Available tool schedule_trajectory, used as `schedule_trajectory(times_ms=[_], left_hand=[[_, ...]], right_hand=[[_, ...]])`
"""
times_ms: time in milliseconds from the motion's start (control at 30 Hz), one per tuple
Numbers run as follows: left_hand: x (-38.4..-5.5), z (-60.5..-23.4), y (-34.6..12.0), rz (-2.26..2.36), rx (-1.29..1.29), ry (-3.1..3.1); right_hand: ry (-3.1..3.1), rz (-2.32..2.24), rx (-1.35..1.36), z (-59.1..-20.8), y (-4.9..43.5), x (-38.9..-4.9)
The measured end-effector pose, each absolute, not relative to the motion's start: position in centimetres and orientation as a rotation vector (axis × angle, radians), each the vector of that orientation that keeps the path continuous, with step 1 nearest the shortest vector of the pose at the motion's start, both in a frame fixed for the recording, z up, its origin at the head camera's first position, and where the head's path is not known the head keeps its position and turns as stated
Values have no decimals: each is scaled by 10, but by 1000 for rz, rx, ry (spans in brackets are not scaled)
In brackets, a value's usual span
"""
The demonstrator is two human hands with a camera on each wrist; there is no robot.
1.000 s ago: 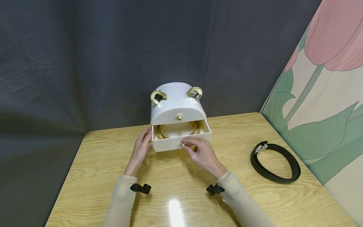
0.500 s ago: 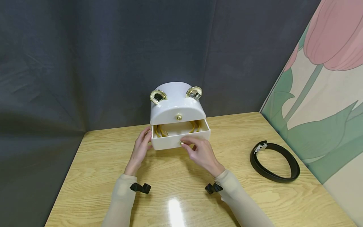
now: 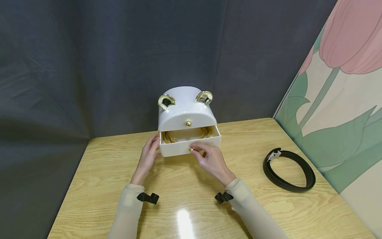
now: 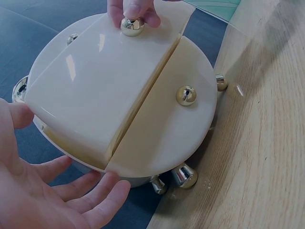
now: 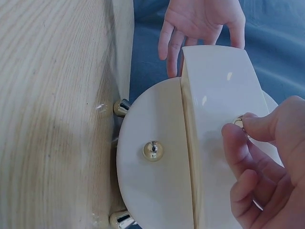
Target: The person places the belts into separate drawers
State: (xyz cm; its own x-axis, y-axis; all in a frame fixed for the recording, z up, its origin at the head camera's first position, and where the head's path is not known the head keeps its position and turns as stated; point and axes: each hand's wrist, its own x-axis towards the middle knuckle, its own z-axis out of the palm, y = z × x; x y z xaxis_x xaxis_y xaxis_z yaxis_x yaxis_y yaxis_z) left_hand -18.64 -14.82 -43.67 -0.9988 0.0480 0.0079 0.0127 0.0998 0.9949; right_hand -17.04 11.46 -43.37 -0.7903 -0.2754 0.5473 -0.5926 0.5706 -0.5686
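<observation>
A white rounded drawer box (image 3: 185, 106) with gold knobs and two gold ring-like ears stands near the table's back edge. Its middle drawer (image 3: 176, 150) is partly pulled out, with a coiled yellow strap (image 3: 204, 132) inside. My right hand (image 3: 212, 162) pinches that drawer's gold knob (image 4: 132, 27) between thumb and fingers. At the box's left side is my left hand (image 3: 147, 156). In the left wrist view its fingers are spread along the box's edge, the thumb at the drawer's corner. The lower drawer front (image 4: 157, 129) lies flush, its own knob (image 5: 153, 150) untouched.
A coiled black belt (image 3: 310, 179) with a silver buckle lies on the right of the wooden table (image 3: 104, 186). Behind the table hangs a dark curtain (image 3: 149, 59). A tulip-patterned wall (image 3: 352, 36) runs along the right edge.
The middle drawer has slid slightly inward, toward the box, with my right hand moving along on its knob. My left hand has stayed in place.
</observation>
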Motion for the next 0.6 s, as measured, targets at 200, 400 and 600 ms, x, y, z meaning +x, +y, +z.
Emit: schedule_trajectory(times_ms=[200,400,600], left_hand=[[-185,-435,-148,2085,75,2314],[-186,-436,-149,2084,68,2306],[-186,-435,-150,2083,71,2302]], right_hand=[[-2404,1080,686,-434,114,-172],[-2401,1081,674,-435,113,-174],[-2410,1106,646,-433,112,-174]])
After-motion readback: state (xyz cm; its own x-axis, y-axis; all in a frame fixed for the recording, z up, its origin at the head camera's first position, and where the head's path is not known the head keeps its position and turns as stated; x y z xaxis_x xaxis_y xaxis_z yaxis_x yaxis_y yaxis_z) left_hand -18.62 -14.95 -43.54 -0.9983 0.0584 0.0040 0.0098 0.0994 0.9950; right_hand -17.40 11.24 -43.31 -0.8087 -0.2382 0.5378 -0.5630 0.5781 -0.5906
